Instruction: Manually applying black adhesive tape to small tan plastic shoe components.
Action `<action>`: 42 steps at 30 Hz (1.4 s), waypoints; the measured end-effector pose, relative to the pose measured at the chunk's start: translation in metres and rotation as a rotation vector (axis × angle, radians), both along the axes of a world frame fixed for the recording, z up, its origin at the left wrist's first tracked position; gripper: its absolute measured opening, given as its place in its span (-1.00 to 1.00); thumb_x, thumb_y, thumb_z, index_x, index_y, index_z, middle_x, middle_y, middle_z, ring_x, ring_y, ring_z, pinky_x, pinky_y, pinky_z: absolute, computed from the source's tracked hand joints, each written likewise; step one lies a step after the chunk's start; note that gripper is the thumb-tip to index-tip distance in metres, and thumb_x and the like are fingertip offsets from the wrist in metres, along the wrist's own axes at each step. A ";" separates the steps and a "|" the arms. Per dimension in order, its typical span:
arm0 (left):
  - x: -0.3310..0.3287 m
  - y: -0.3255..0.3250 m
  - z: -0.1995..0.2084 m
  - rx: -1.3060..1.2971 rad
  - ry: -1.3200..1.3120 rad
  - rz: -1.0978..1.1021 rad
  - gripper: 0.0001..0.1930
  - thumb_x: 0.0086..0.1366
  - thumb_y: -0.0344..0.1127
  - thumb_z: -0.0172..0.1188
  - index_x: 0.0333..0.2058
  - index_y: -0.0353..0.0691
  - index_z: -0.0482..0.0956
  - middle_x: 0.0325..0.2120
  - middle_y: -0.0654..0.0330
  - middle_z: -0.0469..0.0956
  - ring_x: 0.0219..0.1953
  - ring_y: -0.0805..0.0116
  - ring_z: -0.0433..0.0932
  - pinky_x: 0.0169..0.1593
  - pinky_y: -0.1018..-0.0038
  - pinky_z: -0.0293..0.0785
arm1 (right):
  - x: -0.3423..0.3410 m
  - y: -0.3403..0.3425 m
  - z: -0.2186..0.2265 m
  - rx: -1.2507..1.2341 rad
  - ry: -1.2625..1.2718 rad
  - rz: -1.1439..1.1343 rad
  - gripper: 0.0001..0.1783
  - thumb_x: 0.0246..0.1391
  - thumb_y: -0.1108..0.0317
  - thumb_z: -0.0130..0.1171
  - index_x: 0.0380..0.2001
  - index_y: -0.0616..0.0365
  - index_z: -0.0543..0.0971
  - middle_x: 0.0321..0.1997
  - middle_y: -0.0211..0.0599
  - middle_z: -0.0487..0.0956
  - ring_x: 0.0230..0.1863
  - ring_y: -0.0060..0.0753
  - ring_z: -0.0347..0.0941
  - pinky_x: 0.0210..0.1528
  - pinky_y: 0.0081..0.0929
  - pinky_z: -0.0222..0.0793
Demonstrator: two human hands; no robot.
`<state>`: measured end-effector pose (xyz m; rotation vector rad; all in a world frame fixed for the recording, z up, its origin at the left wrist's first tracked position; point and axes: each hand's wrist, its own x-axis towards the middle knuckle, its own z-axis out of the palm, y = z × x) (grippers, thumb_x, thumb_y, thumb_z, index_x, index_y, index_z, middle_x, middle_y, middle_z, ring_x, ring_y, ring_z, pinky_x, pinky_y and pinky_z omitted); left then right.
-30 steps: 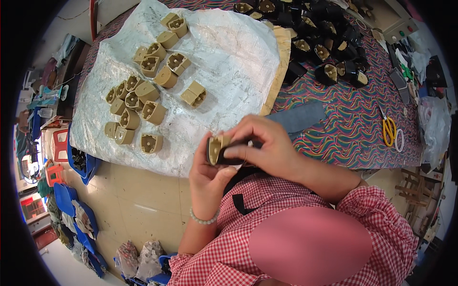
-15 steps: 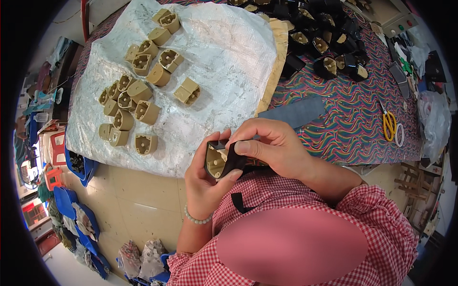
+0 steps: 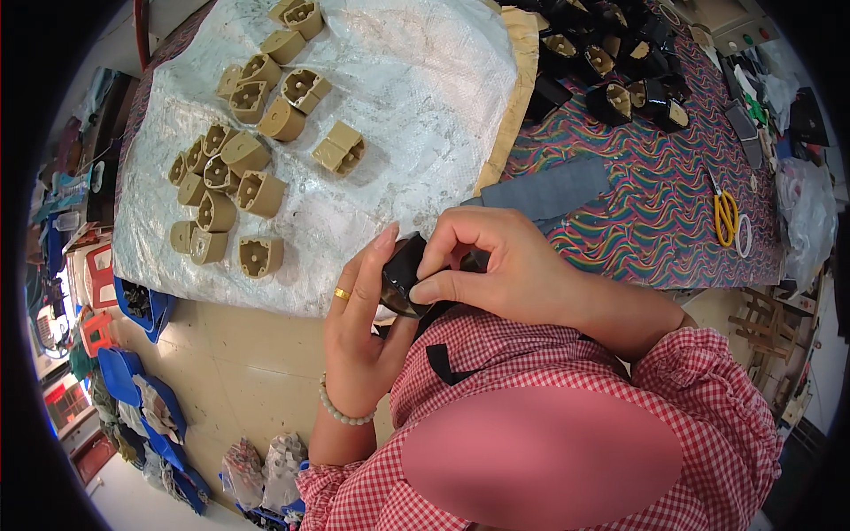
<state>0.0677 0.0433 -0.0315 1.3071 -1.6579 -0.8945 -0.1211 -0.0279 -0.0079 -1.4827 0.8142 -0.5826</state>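
My left hand (image 3: 359,323), with a ring and a beaded bracelet, grips a block shoe heel (image 3: 403,270) wrapped in shiny black covering. Its fingers lie along the heel's left side, and its thumb is partly hidden below. At the heel's right side, my right hand (image 3: 500,265) has thumb and forefinger closed in a pinch on the black covering. The hollow tan inside of the heel is mostly out of sight. Bare tan heels (image 3: 261,193) stand and lie in loose groups on a white woven sheet (image 3: 398,106), left of and beyond my hands.
A heap of black-covered heels (image 3: 609,104) fills the far right of the patterned tablecloth (image 3: 646,230). Dark grey strips (image 3: 549,190) lie just beyond my right hand. Yellow-handled scissors (image 3: 725,217) and a white ring (image 3: 743,236) rest farther right. Blue bins (image 3: 146,310) stand on the floor at left.
The held heel has turned, bringing its black outer side into view and hiding the tan hollow. My left fingers have straightened along it, while my right pinch has shifted slightly lower.
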 end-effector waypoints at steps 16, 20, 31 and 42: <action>-0.021 0.030 -0.003 0.355 0.830 0.179 -0.48 0.23 -0.63 0.02 0.19 -0.31 0.26 0.19 -0.10 0.28 0.19 0.16 0.35 0.23 0.29 0.27 | -0.009 0.020 -0.022 -0.389 -0.014 -0.026 -0.74 -0.07 0.32 0.36 -0.39 0.16 0.49 -0.44 -0.33 0.44 -0.41 -0.39 0.42 -0.38 -0.51 0.36; -0.021 0.034 0.000 0.135 0.646 0.107 -0.47 0.19 -0.66 0.05 0.17 -0.33 0.27 0.17 -0.11 0.29 0.19 0.14 0.35 0.23 0.29 0.27 | -0.013 0.020 -0.016 -0.461 -0.083 -0.026 -0.73 -0.14 0.35 0.37 -0.40 0.14 0.48 -0.38 -0.29 0.42 -0.40 -0.28 0.40 -0.38 -0.49 0.32; -0.003 0.025 -0.029 0.315 1.218 -0.167 -0.44 0.34 -0.32 0.11 0.27 -0.19 0.17 0.19 -0.07 0.29 0.22 0.06 0.32 0.25 0.15 0.27 | -0.003 0.001 -0.029 0.654 -0.516 0.240 -0.35 0.14 0.26 0.20 0.25 0.22 0.27 0.35 -0.16 0.23 0.35 -0.29 0.16 0.35 -0.35 0.07; -0.010 0.012 -0.029 0.306 1.031 -0.013 -0.52 0.30 -0.45 0.13 0.19 -0.34 0.30 0.12 0.02 0.38 0.13 0.26 0.40 0.18 0.37 0.33 | 0.010 -0.012 -0.049 0.359 -0.481 0.225 -0.47 0.29 0.08 -0.02 0.14 0.26 0.37 0.31 -0.09 0.29 0.31 -0.31 0.20 0.32 -0.35 0.09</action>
